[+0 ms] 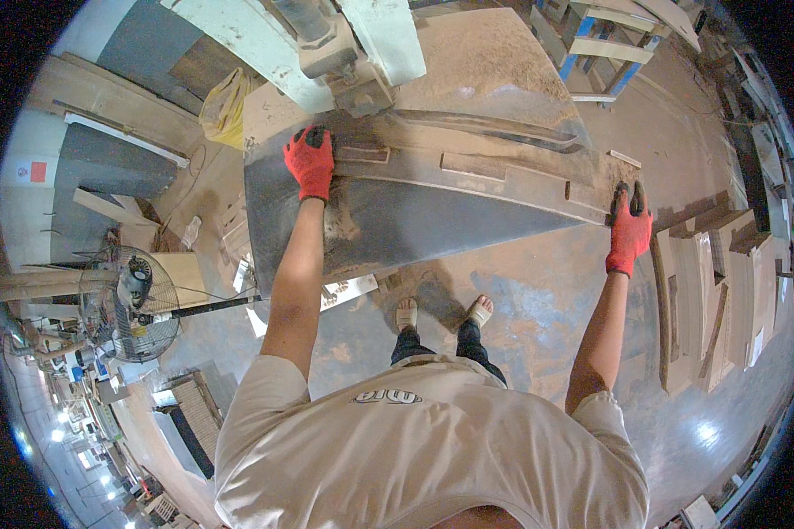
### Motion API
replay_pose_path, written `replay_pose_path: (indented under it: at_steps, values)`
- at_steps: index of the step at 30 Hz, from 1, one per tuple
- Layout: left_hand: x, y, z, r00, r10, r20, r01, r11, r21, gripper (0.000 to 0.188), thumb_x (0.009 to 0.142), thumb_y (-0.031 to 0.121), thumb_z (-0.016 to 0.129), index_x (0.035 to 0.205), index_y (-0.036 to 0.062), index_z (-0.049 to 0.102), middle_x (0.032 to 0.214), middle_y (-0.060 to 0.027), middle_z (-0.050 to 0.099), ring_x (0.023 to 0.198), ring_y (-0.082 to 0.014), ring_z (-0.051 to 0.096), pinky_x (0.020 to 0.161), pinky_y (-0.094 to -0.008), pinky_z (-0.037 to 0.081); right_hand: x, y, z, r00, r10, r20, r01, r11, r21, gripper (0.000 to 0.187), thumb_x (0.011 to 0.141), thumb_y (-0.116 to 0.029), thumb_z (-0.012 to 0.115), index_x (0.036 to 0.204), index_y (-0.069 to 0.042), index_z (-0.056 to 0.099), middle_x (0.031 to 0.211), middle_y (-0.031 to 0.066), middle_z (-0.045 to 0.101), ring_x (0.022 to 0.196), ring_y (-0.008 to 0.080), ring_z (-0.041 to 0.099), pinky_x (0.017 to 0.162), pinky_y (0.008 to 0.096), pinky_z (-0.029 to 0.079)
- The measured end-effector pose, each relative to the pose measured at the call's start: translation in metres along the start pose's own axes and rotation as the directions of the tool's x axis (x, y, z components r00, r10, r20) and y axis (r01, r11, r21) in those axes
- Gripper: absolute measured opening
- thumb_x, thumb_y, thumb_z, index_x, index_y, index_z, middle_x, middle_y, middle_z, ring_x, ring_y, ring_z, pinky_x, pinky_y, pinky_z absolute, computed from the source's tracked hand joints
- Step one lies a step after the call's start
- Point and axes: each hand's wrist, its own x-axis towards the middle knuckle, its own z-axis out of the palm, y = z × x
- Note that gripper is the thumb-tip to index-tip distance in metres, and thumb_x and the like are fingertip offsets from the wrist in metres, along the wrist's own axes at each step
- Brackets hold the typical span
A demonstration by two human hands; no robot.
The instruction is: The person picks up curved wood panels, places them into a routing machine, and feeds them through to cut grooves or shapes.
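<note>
A long wooden board point(538, 196) with cut slots and raised strips lies across the dark, dust-covered machine table point(415, 216). Its left end is close to the machine head point(331, 66), which hangs over the table on a pale green arm. My left hand point(310, 160), in a red glove with dark fingertips, is curled over the board's left end beside that head. At the other end my right hand point(630, 227), gloved alike, grips the board past the table's right corner. The tool under the head cannot be made out. Behind the board lies a narrow curved piece point(494, 130).
Sawdust covers the far tabletop point(485, 62). A yellow bag point(227, 110) hangs at its left edge. A caged fan point(132, 291) stands at left, with its cable near the table. Stacked wooden parts point(715, 300) stand at right; a blue-legged frame point(604, 53) is beyond.
</note>
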Motion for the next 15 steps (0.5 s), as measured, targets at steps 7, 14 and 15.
replay_pose_path:
  at_steps: [7,14,15]
  values:
    - [-0.0007,0.0005,0.0008,0.999,-0.011,-0.035,0.01,0.999,-0.053,0.037,0.082,0.043,0.073,0.106,0.0134,0.074,0.111,-0.014,0.068,0.104,-0.0335,0.062,0.099,-0.0435,0.042,-0.0035,0.0015,-0.0028,1.0,0.018,-0.016,-0.019,0.998,-0.067,0.057,0.086,-0.06,0.064,0.133,-0.027,0.063,0.116,0.019,0.066,0.106,0.0359,0.065,0.087,0.0461,0.052]
    - [-0.0008,0.0059,-0.0053,0.999,-0.008,-0.035,0.005,0.996,-0.084,0.037,0.082,0.042,0.074,0.106,0.0134,0.074,0.109,-0.0134,0.069,0.104,-0.0335,0.062,0.098,-0.0445,0.043,-0.0084,-0.0002,-0.0074,0.998,0.062,0.011,-0.061,0.996,-0.063,0.058,0.086,-0.06,0.064,0.135,-0.028,0.061,0.121,0.017,0.065,0.11,0.0351,0.064,0.09,0.0464,0.051]
    - [-0.0008,0.0066,-0.006,1.0,-0.022,-0.022,0.02,0.996,-0.087,0.036,0.082,0.041,0.074,0.105,0.0134,0.074,0.109,-0.0133,0.069,0.104,-0.0334,0.062,0.098,-0.0446,0.043,-0.0093,-0.0005,-0.0077,0.998,0.067,0.017,-0.066,0.997,-0.05,0.058,0.086,-0.061,0.064,0.135,-0.029,0.061,0.121,0.0167,0.065,0.11,0.0349,0.064,0.09,0.0465,0.051]
